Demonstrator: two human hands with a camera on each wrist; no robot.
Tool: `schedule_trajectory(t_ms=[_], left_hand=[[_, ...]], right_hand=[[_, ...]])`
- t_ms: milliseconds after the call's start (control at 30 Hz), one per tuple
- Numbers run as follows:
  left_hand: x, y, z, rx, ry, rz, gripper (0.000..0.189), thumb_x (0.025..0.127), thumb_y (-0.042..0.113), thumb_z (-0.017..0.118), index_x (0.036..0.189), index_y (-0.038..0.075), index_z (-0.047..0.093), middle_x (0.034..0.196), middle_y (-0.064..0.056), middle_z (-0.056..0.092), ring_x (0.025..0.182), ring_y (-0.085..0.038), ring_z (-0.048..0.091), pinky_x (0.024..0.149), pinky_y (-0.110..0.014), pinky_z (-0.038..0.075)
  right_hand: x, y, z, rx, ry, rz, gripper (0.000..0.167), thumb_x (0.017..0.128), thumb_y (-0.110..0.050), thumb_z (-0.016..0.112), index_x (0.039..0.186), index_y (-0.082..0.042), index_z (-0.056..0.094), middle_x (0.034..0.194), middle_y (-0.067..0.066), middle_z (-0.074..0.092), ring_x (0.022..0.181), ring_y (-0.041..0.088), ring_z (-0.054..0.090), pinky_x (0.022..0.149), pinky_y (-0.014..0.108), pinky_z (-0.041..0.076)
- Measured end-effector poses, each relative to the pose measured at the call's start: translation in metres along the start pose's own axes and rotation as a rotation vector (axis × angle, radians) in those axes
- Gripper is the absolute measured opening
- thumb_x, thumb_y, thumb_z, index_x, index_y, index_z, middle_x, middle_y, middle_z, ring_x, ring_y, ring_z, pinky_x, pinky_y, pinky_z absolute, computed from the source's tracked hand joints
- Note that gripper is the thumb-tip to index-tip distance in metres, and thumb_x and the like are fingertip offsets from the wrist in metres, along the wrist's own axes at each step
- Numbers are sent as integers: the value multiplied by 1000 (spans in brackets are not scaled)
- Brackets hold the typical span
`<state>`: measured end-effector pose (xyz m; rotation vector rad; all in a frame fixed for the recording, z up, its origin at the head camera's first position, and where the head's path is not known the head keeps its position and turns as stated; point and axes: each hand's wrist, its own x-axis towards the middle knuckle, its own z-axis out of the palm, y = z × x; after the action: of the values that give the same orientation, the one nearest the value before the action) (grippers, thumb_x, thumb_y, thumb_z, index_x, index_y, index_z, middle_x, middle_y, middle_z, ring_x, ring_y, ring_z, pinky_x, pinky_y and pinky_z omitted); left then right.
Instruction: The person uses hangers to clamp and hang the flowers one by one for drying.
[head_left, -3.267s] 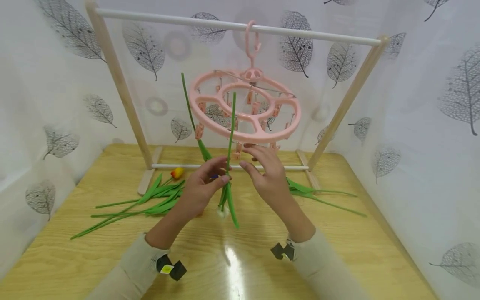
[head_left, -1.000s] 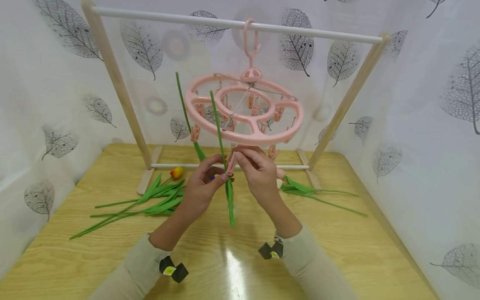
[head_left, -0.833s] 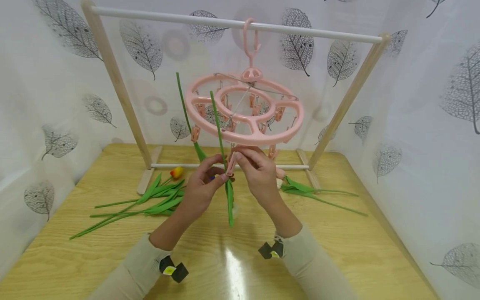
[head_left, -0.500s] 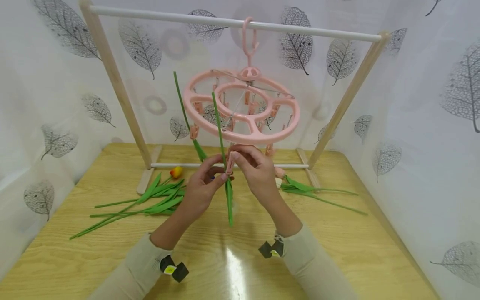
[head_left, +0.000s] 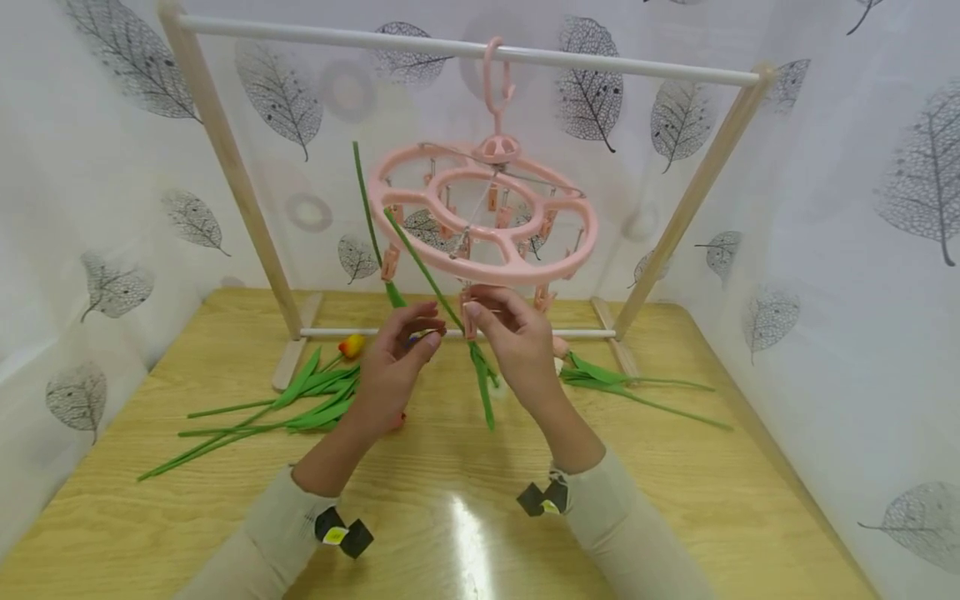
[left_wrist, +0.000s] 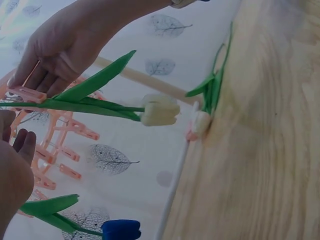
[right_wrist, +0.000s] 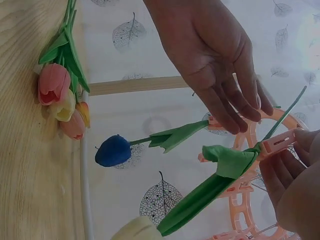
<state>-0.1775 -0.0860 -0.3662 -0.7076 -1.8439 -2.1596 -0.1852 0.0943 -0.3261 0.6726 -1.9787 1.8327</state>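
Observation:
My right hand (head_left: 517, 342) pinches a pink clothespin (head_left: 470, 321) under the front of the round pink clip hanger (head_left: 517, 272). The clothespin grips the green stem of a white tulip (left_wrist: 160, 110), which hangs tilted with its bloom downward and its stem end pointing up and left. My left hand (head_left: 393, 358) is just left of that stem, fingers loosely bent and holding nothing. Behind the left hand, a blue tulip (right_wrist: 114, 151) hangs bloom down from another clothespin (head_left: 390, 262) on the hanger's left side; in the head view the hand mostly hides its bloom.
The hanger hooks over the white top rod (head_left: 337, 37) of a wooden-legged stand. Several tulips (head_left: 330, 408) lie on the table at left, one bloom (head_left: 351, 346) yellow and red. More tulips (head_left: 600, 377) lie at right near the stand's foot. Leaf-patterned cloth surrounds the table.
My right hand has brought the clothespin onto the white tulip's stem. My left hand has let go of the stem and drawn left; the stem's top now leans further left.

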Motion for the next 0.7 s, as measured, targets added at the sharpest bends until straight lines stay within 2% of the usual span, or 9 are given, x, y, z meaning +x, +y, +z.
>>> schedule_trajectory(t_ms=[167, 333, 400, 567, 633, 700], left_hand=[[12, 11, -9, 23, 65, 99, 38, 101, 3, 58, 139, 7, 54, 128, -4, 59, 119, -21, 60, 99, -26, 53], [31, 21, -17, 61, 137, 210, 38, 101, 2, 57, 139, 7, 54, 133, -5, 56, 118, -23, 61, 102, -27, 52], [37, 24, -20, 58, 153, 224, 39, 102, 4, 57, 141, 8, 53, 135, -6, 55, 118, -22, 62, 103, -27, 51], [47, 27, -25, 23, 175, 217, 40, 102, 8, 57, 141, 10, 52, 120, -9, 65, 114, -17, 66, 108, -29, 48], [50, 26, -26, 21, 175, 231, 39, 102, 7, 57, 141, 8, 53, 125, -8, 63, 114, -18, 66, 108, -30, 48], [52, 26, -26, 20, 177, 253, 39, 102, 6, 57, 141, 7, 53, 137, -6, 54, 115, -18, 65, 106, -29, 49]], right_hand=[[2, 2, -1, 1, 5, -24, 27, 98, -12, 67, 122, 0, 67, 118, 15, 69, 104, 19, 70, 89, 31, 59], [3, 3, 0, 5, 8, -29, 27, 97, -12, 67, 122, 0, 67, 119, 15, 69, 107, 21, 69, 92, 33, 58], [3, 4, 0, 9, 7, -27, 27, 97, -12, 67, 122, 0, 67, 119, 16, 69, 108, 21, 70, 93, 34, 58], [3, 7, 1, 13, 1, -32, 28, 97, -12, 67, 122, 0, 67, 119, 16, 69, 109, 21, 70, 95, 34, 57], [3, 8, 1, 16, 1, -44, 27, 97, -11, 67, 122, 0, 67, 119, 16, 69, 109, 21, 70, 96, 34, 57], [3, 8, 0, 25, 0, -52, 28, 97, -11, 67, 123, 0, 66, 120, 16, 69, 110, 23, 70, 96, 34, 56]])
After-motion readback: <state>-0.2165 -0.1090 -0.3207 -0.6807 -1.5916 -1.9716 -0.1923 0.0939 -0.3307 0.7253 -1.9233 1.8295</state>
